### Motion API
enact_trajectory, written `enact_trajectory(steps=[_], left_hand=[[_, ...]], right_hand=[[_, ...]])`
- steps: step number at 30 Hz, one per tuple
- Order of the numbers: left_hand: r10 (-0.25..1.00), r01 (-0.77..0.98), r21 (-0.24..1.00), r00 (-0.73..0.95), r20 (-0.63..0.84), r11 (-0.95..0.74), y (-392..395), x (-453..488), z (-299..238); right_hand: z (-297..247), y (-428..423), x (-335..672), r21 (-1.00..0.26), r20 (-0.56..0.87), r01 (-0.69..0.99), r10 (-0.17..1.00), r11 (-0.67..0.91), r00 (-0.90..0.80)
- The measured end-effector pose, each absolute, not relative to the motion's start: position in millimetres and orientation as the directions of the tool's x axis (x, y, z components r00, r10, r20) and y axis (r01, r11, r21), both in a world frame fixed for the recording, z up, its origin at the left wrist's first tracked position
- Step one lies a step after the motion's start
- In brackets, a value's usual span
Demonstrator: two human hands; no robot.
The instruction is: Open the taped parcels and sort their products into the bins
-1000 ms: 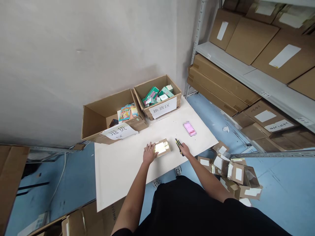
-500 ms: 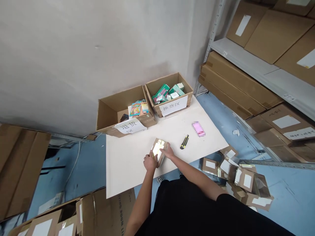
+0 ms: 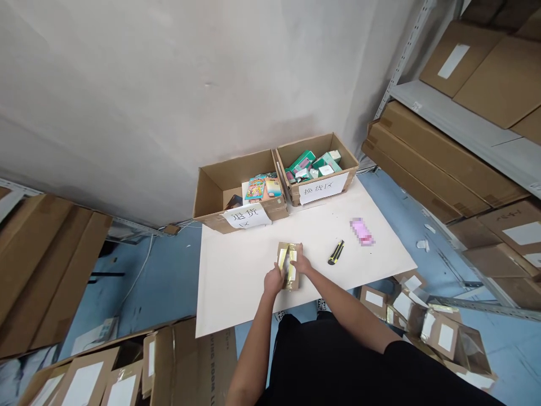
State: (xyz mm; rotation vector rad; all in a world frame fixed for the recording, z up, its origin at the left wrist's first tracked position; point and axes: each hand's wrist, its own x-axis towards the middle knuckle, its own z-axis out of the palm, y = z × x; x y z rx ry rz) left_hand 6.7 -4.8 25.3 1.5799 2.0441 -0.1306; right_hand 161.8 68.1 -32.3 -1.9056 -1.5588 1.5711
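A small cardboard box (image 3: 289,285) with shiny tape and a white label lies on the white tabletop (image 3: 236,282), near its front edge. Its top is split along the middle, and a dark gap shows between the two flaps. My left hand (image 3: 274,280) grips the left flap, thumb on top. On the other side my right hand (image 3: 301,261) is closed on the right flap. What lies inside the box is too dark to make out. To the right of my right hand rests a black and yellow utility knife (image 3: 336,252), touched by neither hand.
Two open cartons with handwritten signs stand at the back: the left carton (image 3: 211,221) holds colourful booklets, the right carton (image 3: 350,179) green boxes. A blurred pink item (image 3: 362,232) lies at right. Opened boxes (image 3: 439,332) litter the floor; a shelf (image 3: 448,107) holds cartons.
The box top has come apart: its flaps, closed before, now stand open along the middle with my hands pulling at either side. The camera view has turned slightly left.
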Motion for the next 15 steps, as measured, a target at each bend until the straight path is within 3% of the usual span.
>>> enact_trajectory(steps=[4,9,12,15], left_hand=[[0.883,0.83,0.483,-0.025,-0.47,0.28,-3.5,-28.3,30.2],[0.909,0.752,0.579,-0.065,-0.413,0.316,-13.5,-47.4,27.4],[0.912,0.714,0.585,-0.191,-0.364,0.384,-21.7,-53.7,20.7],[0.917,0.766,0.509,-0.28,-0.285,0.392,-27.8,-64.0,16.2]], right_hand=[[-22.6,73.4,164.5,-0.75,-0.537,0.538,0.829,-0.384,-0.156],[-7.1,56.9,144.3,-0.711,-0.5,0.592,0.865,-0.38,-0.046],[-1.5,45.2,132.1,-0.74,-0.444,0.55,0.895,-0.388,0.035],[2.9,40.4,133.7,-0.816,-0.469,0.378,0.883,-0.438,0.01]])
